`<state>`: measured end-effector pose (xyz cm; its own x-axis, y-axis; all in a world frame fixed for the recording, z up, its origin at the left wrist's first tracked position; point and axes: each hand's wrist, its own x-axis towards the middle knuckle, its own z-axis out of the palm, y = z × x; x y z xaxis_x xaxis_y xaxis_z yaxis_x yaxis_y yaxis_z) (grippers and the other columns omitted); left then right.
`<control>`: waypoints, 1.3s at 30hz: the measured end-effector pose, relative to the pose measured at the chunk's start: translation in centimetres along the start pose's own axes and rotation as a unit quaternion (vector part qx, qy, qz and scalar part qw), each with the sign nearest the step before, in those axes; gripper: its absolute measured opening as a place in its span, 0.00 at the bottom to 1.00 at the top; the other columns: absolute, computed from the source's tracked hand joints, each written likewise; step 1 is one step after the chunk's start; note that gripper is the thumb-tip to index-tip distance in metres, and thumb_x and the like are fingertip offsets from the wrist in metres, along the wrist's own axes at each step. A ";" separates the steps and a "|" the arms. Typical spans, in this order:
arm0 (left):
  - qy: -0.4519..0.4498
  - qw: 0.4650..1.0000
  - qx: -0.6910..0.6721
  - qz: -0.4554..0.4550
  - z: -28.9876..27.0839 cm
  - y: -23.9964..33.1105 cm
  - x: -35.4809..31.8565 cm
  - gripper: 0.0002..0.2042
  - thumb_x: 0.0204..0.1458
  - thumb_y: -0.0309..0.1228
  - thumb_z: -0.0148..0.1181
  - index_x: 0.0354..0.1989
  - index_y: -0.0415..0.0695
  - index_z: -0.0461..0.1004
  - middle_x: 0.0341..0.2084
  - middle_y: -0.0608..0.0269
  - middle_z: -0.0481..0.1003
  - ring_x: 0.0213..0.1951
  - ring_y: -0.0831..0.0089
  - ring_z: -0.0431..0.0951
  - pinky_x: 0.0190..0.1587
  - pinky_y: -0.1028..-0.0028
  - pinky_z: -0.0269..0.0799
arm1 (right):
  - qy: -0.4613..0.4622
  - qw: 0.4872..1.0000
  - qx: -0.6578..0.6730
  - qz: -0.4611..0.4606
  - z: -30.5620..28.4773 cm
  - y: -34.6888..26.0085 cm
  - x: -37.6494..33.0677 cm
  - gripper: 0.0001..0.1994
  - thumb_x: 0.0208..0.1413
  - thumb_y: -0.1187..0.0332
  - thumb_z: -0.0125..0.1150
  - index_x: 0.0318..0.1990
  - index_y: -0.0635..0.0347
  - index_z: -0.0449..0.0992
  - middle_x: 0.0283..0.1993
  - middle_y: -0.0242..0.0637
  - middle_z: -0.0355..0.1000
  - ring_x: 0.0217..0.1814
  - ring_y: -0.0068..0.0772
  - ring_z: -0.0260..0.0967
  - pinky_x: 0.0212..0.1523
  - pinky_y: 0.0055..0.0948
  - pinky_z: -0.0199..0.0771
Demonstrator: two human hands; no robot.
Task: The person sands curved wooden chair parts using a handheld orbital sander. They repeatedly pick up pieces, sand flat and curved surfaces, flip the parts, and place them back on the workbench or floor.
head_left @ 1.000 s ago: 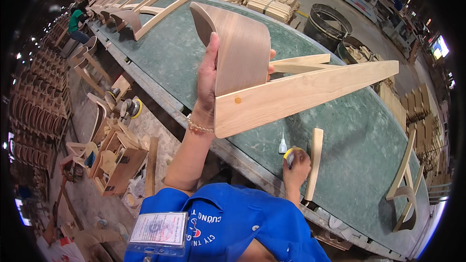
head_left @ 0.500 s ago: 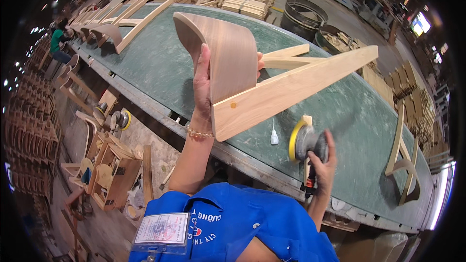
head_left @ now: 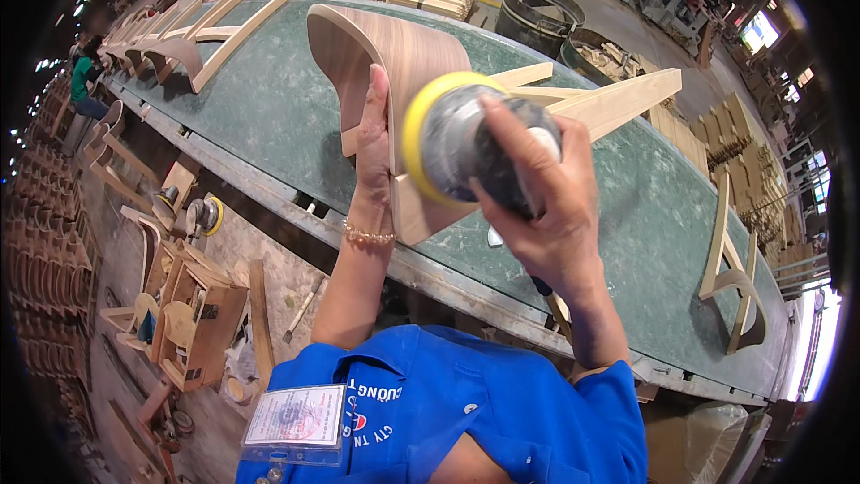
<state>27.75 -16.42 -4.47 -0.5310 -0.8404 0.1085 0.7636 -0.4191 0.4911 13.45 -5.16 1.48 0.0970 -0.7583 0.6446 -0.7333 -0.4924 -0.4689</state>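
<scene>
A chair frame is held up over the green workbench. Its curved backrest has brown veneer, and pale wooden legs run from it to the right. My left hand grips the backrest from its near left side, thumb along the edge, the other fingers hidden behind it. My right hand is wrapped round a grey and black orbital sander with a yellow pad. The sander stands at the joint of backrest and leg and hides much of it; whether the pad touches the wood I cannot tell.
Other chair frames stand on the bench at the far left and one frame at the right. Left of the bench are a second sander and a wooden box. Metal drums stand beyond. A person in green is far left.
My right hand has brought the sander up and left from over the bench to the chair frame's joint. My left hand still holds the backrest, now slightly more to the upper left.
</scene>
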 end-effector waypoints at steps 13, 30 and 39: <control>-0.031 0.999 0.008 0.038 1.0 0.1 0.3 0.39 0.56 0.61 0.41 0.55 0.29 0.60 0.47 0.38 0.70 0.45 0.58 0.77 0.44 0.65 0.79 | -0.129 0.991 0.012 0.042 -1.8 -2.3 -3.7 0.39 0.23 0.80 0.70 0.52 0.38 0.75 0.47 0.44 0.67 0.49 0.49 0.65 0.44 0.38 0.75; -0.014 0.998 0.012 0.054 1.5 0.1 0.7 0.37 0.57 0.59 0.41 0.57 0.33 0.59 0.45 0.36 0.70 0.46 0.54 0.77 0.42 0.59 0.80 | 0.034 0.996 0.025 0.076 -3.2 5.2 -3.5 0.34 0.39 0.78 0.67 0.58 0.40 0.70 0.49 0.42 0.62 0.49 0.42 0.68 0.52 0.35 0.71; -0.021 0.999 0.000 0.042 1.4 0.6 1.4 0.37 0.57 0.60 0.39 0.57 0.34 0.60 0.46 0.38 0.71 0.46 0.56 0.77 0.43 0.61 0.79 | 0.043 0.954 -0.078 0.286 0.6 10.6 -19.4 0.46 0.36 0.74 0.68 0.68 0.49 0.53 0.46 0.43 0.63 0.50 0.45 0.65 0.52 0.37 0.67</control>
<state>26.96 -17.36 -2.82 -0.4803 -0.8574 0.1849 0.8062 -0.3485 0.4780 4.22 4.05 -16.39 -0.4003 -0.8422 0.3612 -0.7418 0.0664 -0.6673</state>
